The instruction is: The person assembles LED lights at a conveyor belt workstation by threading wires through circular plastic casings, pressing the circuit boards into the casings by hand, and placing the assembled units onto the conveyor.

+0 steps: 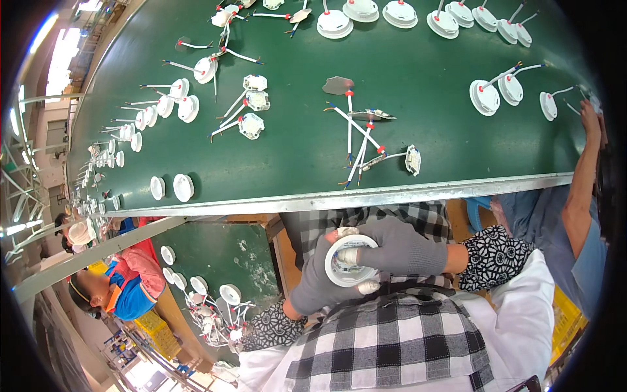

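A round white plastic lamp housing [345, 274] is held over my lap, its hollow side facing up. Wrapped round its left side and underside is my left hand [317, 282], in a grey glove with pale fingertips. My right hand [405, 248], gloved the same way, grips the housing from the right and has a fingertip pressed down inside it. That fingertip hides part of the inside, where something greyish shows that I cannot make out. Both hands are below the metal edge [353, 198] of the green work surface.
On the green surface [287, 163] lie wired circuit boards [251, 126], loose white housings [183, 187] and several wired lamps [484, 98]. At left, a low green table [255, 255] carries housings and a pile of wired boards [212, 320]. Co-workers sit at left; another's hand [591, 117] works at far right.
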